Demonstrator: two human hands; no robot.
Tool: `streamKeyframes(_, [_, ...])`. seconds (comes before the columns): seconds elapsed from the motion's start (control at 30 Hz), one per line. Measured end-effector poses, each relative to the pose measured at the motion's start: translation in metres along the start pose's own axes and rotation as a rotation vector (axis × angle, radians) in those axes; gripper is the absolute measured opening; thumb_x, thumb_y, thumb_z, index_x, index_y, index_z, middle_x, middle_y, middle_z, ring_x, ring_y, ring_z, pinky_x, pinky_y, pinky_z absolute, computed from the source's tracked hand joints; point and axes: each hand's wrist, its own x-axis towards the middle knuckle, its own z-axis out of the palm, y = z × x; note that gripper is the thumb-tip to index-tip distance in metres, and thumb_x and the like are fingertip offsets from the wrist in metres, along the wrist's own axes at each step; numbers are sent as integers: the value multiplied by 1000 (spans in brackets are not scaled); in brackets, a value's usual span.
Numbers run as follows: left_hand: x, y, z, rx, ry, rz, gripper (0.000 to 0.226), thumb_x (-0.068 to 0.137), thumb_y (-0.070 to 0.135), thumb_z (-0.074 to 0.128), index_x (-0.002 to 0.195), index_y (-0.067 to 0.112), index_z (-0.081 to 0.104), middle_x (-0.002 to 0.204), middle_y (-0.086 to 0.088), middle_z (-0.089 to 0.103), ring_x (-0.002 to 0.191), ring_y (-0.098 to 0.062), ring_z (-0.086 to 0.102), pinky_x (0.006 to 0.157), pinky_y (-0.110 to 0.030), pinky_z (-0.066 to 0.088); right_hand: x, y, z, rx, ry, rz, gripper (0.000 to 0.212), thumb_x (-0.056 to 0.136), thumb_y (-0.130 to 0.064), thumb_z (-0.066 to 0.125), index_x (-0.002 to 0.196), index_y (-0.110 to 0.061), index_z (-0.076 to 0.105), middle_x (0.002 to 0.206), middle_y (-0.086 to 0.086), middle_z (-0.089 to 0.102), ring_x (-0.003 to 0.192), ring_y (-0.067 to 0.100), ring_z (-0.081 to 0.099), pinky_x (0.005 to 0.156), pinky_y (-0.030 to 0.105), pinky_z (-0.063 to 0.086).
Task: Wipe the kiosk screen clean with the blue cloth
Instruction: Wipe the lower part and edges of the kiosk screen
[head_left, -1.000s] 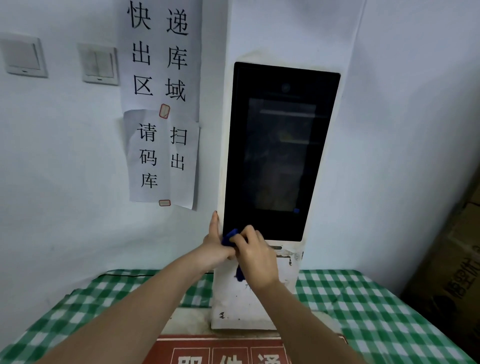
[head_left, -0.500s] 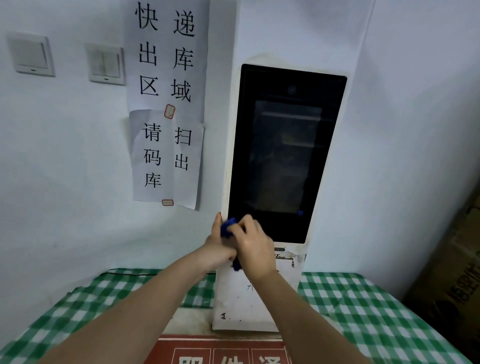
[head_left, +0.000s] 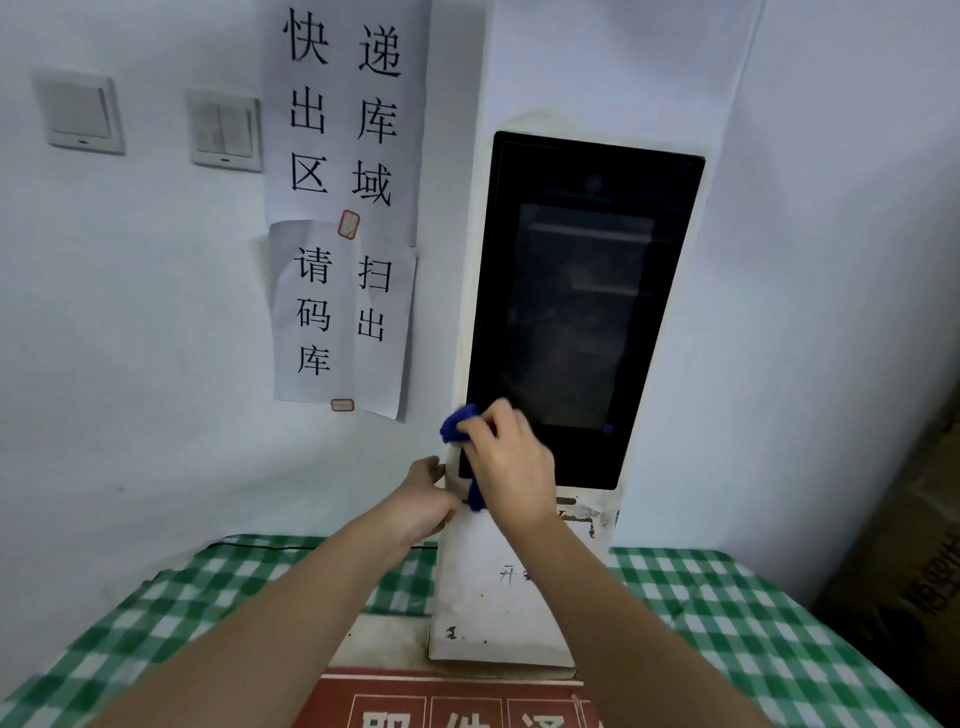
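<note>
Cloth: blue, bunched in R hand, lower centre of frame; one lobe shows above the knuckles, a tail hangs below the palm. Pressed on screen's lower-left corner.
R hand: fingers clamped on cloth, back of hand to camera.
L hand: just left of kiosk body, below the screen; fingers loosely curled, holding nothing. Contact w/ kiosk edge: cannot tell.
Screen: dark glass, upright, centre-right of frame. Most of it is above the cloth, so est. wipe barely begun.
Handling, cloth: est. soft, light, limp; grip as a wad w/ a flat face to the glass.
Handling, screen: est. stiff, smooth, fragile; moderate pressure only.
Worktop: green check cover, bottom of frame; kiosk stands on it.
</note>
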Motion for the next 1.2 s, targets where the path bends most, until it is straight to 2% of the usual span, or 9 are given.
streamKeyframes(0.13, [6,-5,-4,46,12,-9,71,83,-9,43,148,16,27,142,2,43,126,-20,47,100,-31,46,-48,1,17,-30,-274,-91,60,28,-16,92,82,-16,65,83,3,51,64,20,55,33,25,33])
streamKeyframes(0.23, [8,-6,-9,60,10,-16,73,80,-11,44,146,16,30,150,3,35,134,-21,40,99,-30,44,-50,5,14,-21,-278,-98,49,37,-17,91,80,-18,67,80,2,53,63,19,55,34,24,31])
streamKeyframes(0.37, [11,-3,-10,75,0,2,75,74,-10,46,144,13,34,144,0,44,110,-21,55,83,-34,50,-2,3,-4,45,-6,-6,20,71,-16,75,89,-15,66,84,4,54,68,19,55,37,22,31])
streamKeyframes(0.53, [7,-2,-4,76,18,-4,70,80,-12,45,145,11,32,140,-3,45,90,-16,51,74,-31,50,5,-2,-1,-9,-24,-39,38,57,-12,86,89,-14,65,84,5,54,67,19,54,39,20,26])
streamKeyframes(0.63, [7,-2,-4,102,3,10,53,78,-16,36,123,7,52,107,-11,55,70,-18,44,62,-28,38,-24,-3,8,-14,-226,-131,63,27,-16,92,84,-15,64,83,3,53,66,20,54,35,22,28])
streamKeyframes(0.7, [8,-2,-6,98,9,-7,49,80,-15,35,115,11,56,112,-8,56,86,-20,51,72,-32,41,-34,-1,11,-25,-340,-131,74,11,-16,90,80,-15,64,82,3,54,65,19,55,35,22,25])
streamKeyframes(0.8, [6,-2,-3,64,20,-36,65,85,-11,40,144,12,31,135,-2,48,106,-17,52,81,-27,45,-34,2,6,-35,-314,-150,58,28,-14,92,79,-16,63,82,2,51,64,19,52,34,23,26])
streamKeyframes(1.0, [8,7,16,60,60,8,64,85,-7,46,144,7,24,91,0,51,70,-10,46,64,-25,41,1,17,-13,-12,23,-15,29,65,-8,80,89,-14,65,84,5,54,67,19,53,36,23,31])
streamKeyframes(1.2, [10,4,20,120,57,-9,59,83,0,50,138,9,28,114,-11,54,95,-25,55,75,-28,43,-49,27,7,-49,-203,-63,52,35,-5,89,81,-13,66,79,4,54,61,20,53,35,22,26])
